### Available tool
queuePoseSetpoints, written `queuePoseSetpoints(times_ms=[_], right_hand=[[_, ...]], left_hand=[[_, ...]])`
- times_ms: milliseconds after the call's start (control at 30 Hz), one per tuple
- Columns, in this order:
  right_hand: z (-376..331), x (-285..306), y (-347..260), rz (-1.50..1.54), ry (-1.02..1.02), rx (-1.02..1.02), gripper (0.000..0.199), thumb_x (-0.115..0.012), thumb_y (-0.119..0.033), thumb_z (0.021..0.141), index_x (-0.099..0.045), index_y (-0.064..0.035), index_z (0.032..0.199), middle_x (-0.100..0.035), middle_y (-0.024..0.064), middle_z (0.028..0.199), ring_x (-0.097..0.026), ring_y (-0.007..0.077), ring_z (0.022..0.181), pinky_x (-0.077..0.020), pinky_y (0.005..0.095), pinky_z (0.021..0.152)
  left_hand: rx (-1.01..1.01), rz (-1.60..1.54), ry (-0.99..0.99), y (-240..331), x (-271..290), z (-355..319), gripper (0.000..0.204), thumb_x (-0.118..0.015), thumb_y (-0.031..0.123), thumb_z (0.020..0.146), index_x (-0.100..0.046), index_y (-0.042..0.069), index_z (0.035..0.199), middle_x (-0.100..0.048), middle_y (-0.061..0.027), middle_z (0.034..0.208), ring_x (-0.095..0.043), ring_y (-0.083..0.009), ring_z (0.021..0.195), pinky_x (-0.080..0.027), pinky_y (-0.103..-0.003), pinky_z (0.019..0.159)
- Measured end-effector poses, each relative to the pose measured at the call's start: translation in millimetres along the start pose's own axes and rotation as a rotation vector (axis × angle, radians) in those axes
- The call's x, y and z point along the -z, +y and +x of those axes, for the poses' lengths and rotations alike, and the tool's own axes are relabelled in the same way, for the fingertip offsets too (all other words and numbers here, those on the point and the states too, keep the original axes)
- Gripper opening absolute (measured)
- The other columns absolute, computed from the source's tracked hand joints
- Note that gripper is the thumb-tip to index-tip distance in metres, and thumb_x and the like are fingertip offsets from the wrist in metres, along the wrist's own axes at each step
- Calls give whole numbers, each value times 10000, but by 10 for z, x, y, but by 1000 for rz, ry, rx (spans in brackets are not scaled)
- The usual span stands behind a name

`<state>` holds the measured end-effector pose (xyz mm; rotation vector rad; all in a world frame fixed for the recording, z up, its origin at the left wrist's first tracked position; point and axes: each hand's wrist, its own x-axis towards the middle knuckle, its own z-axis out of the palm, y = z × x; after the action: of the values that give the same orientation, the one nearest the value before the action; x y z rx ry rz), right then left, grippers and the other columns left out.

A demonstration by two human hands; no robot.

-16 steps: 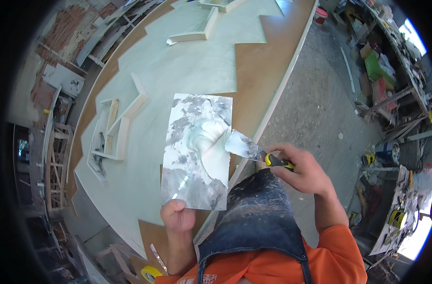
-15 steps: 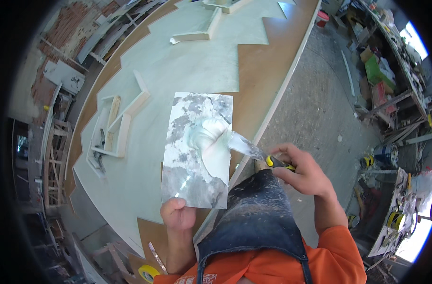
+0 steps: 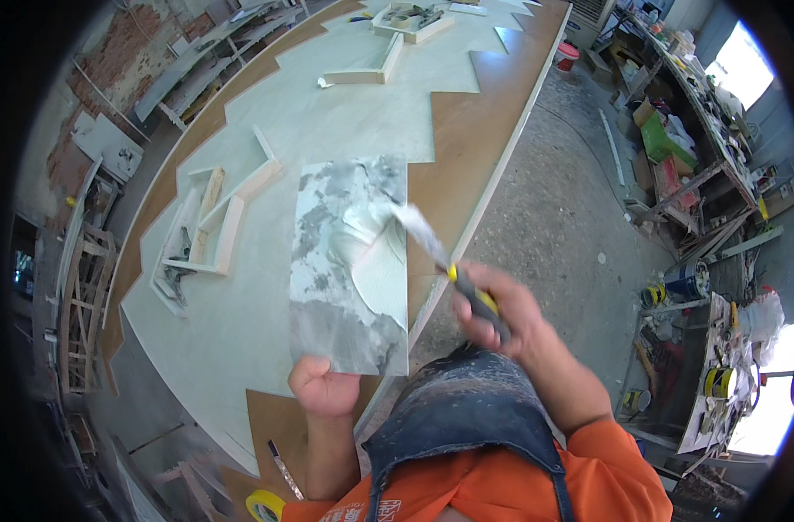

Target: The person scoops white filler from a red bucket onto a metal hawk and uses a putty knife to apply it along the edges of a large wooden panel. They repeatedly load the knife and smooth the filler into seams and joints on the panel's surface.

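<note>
My left hand grips the lower edge of a flat rectangular board, thumb on top and fingers hidden beneath. White paste is heaped in the board's middle, with grey and white smears around it. In my right hand is a putty knife with a black and yellow handle. Its blade points up and left, and the tip meets the right side of the paste heap. Both hands are held over the near right edge of a large table.
Pale, zigzag-edged sheeting covers much of the brown table. Wooden frames stand on it, some with clamps. Yellow tape lies near my left elbow. At right, beyond the concrete floor, are cluttered shelves and a red bucket.
My right hand has moved left and turned, bringing the putty knife's blade to a steeper slant. The board in my left hand has shifted slightly left.
</note>
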<state>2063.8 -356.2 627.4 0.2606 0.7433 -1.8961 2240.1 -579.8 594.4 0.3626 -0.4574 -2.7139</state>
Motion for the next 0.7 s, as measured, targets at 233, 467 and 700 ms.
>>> queuePoseSetpoints(times_ms=[233,467,700], right_hand=[[-421,-212,-330,-765,-16,-142,409,-478,-148,1026,-499,-21,1414,-674,73,838,-566,111,503,-456,224,438],[-273,-152,-14,-558,40,-40,446,-549,-116,994,-473,22,1412,-654,91,846,-569,124,518,-442,243,436],[-93,-196,-564,-795,40,40,462,-581,-142,964,-511,23,1391,-695,76,854,-571,96,491,-434,229,412]], left_hand=[[-165,141,78,-46,63,-104,798,-518,42,740,-380,39,1526,-492,-148,1512,-465,-368,1405,-370,-565,1170],[-351,398,100,-351,-157,-134,802,-535,20,694,-409,4,1486,-555,-128,1396,-510,-330,1344,-371,-464,1165],[-204,513,53,65,193,-376,836,-568,54,657,-427,0,1480,-560,-136,1399,-508,-340,1343,-389,-473,1156]])
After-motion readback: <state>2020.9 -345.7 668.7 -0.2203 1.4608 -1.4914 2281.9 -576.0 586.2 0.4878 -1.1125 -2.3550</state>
